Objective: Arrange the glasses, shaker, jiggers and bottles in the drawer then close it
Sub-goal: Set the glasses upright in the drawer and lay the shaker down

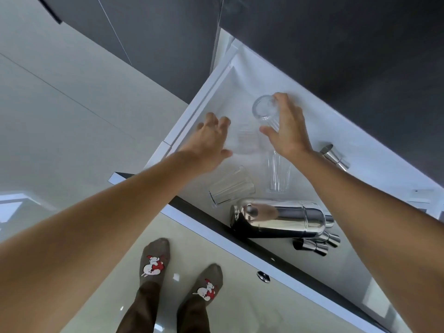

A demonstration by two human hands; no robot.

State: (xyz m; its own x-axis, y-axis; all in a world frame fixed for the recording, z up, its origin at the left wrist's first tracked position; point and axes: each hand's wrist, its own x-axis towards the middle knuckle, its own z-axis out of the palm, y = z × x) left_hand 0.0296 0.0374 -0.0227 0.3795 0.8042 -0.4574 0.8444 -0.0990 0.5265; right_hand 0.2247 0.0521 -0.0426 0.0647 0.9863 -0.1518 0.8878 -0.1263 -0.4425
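Currently the white drawer [206, 97] is pulled open, with bare liner at its far end. Right hand [288, 131] grip is closed around a ribbed clear glass [265, 110], base toward the camera. Left hand [209, 143] is spread, holding nothing, over another glass [245, 140]. Chrome shaker [281, 218] lies lengthwise along the front edge, beside a jigger [312, 246].

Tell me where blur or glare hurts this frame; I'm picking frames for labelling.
Head view: left hand is motion-blurred, smearing the glass beside it; shaker carries mirror glare; floor shows bright reflections; wide-angle lens bends the drawer edges.
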